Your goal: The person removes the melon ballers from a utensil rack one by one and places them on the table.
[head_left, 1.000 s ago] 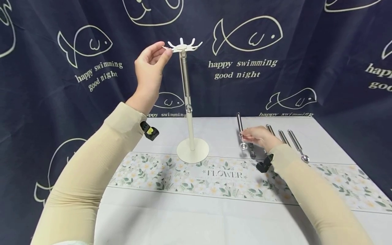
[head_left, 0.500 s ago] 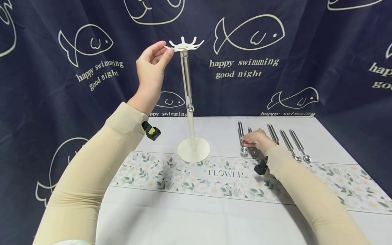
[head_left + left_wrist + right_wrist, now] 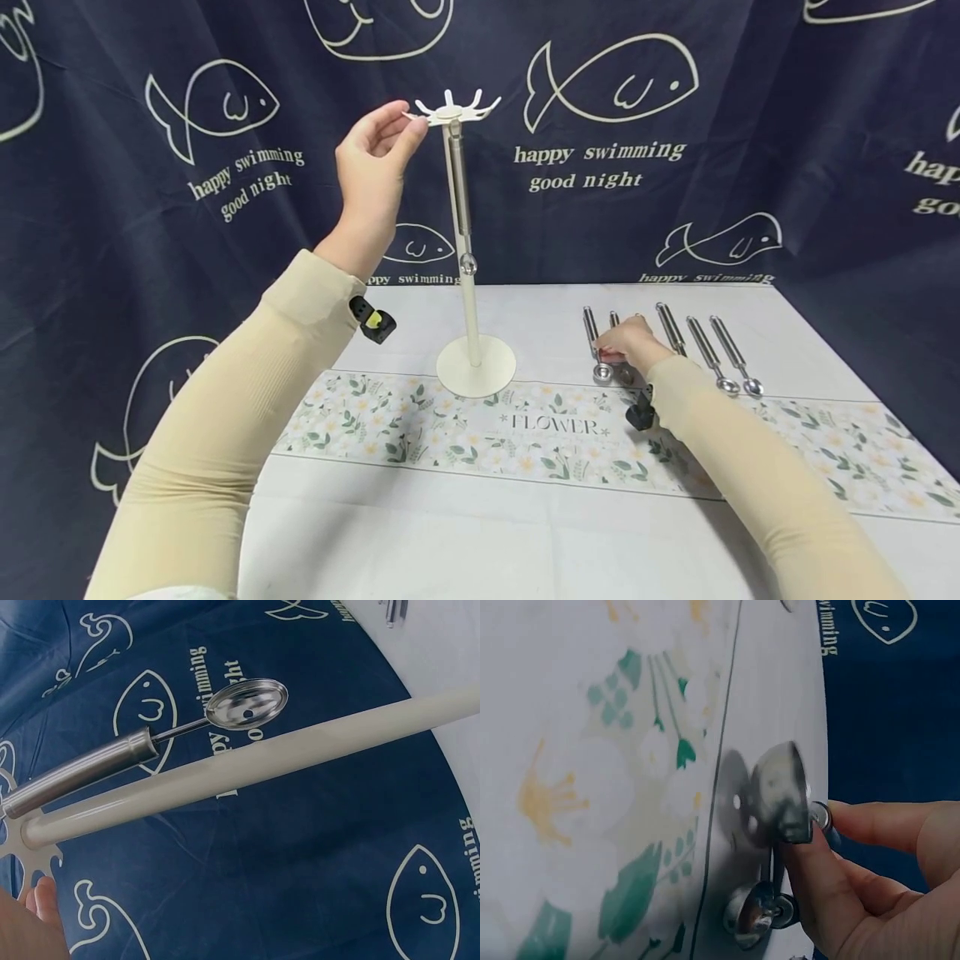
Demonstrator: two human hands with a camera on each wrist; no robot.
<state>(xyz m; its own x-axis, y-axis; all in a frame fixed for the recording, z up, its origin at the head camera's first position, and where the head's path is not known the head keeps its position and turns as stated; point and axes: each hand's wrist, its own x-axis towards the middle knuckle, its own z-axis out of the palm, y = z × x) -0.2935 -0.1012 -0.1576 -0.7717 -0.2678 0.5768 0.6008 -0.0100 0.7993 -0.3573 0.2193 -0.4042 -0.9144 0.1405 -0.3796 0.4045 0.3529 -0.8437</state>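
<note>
My left hand (image 3: 373, 162) pinches one hook at the top of a white hook stand (image 3: 467, 300); in the left wrist view its fingertips (image 3: 45, 900) are at the hook's edge. A melon baller (image 3: 90, 771) with a steel handle and an oval bowl with a hole hangs from the stand. On the right, my right hand (image 3: 632, 343) grips a second melon baller (image 3: 590, 325) near its neck, low over the table, bowl toward me. The right wrist view shows thumb and fingers round it behind its bowl (image 3: 781, 787). Another melon baller's bowl (image 3: 751, 915) lies beside it.
Several more steel scoops lie in a row to the right, among them one with a round bowl (image 3: 752, 386) at the end. A flower-printed strip (image 3: 450, 433) crosses the white table (image 3: 420, 533). A dark blue fish-print curtain (image 3: 585, 242) hangs behind.
My right hand has lowered the melon baller toward the table and drawn it slightly toward me. The left hand keeps its pinch on the hook; the stand and hanging melon baller stay put.
</note>
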